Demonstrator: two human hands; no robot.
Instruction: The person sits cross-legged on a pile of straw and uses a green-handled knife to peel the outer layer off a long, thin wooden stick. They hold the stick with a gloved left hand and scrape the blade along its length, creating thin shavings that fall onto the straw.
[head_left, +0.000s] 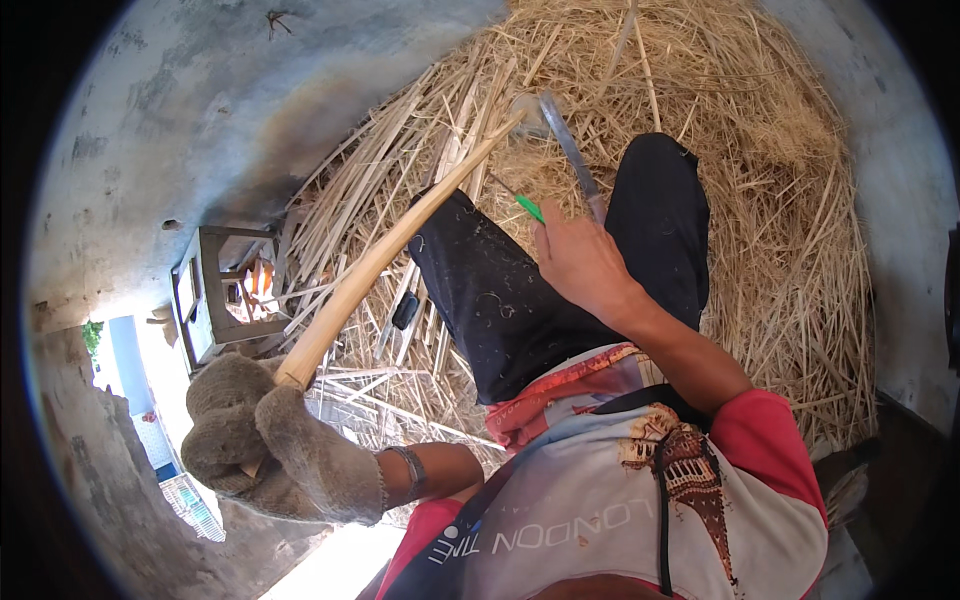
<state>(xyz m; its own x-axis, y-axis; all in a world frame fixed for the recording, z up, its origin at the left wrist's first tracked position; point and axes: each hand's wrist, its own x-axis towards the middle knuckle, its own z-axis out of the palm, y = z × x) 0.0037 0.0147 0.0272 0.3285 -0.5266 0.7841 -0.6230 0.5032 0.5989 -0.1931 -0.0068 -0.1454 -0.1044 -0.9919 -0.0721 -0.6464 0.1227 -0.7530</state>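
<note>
My left hand (275,440), in a thick brown knitted glove, is closed around the near end of a long pale strip (375,260) that looks like split bamboo. The strip slants up and away over my left knee, its far end above the straw. Bare, my right hand (583,258) is closed between my knees around a long, narrow-bladed knife (570,145). The blade points away from me, its tip near the strip's far end; the fingers hide the handle. A thin tool with a green handle (530,208) sticks out at the same fingers. How it is held cannot be made out.
A deep heap of straw-like shavings (770,230) spreads ahead and to the right. Split strips (400,140) lie at the left, near a dark oblong object (405,310). A wooden frame (215,285) stands by the stained wall (150,150). Bright openings show at the lower left.
</note>
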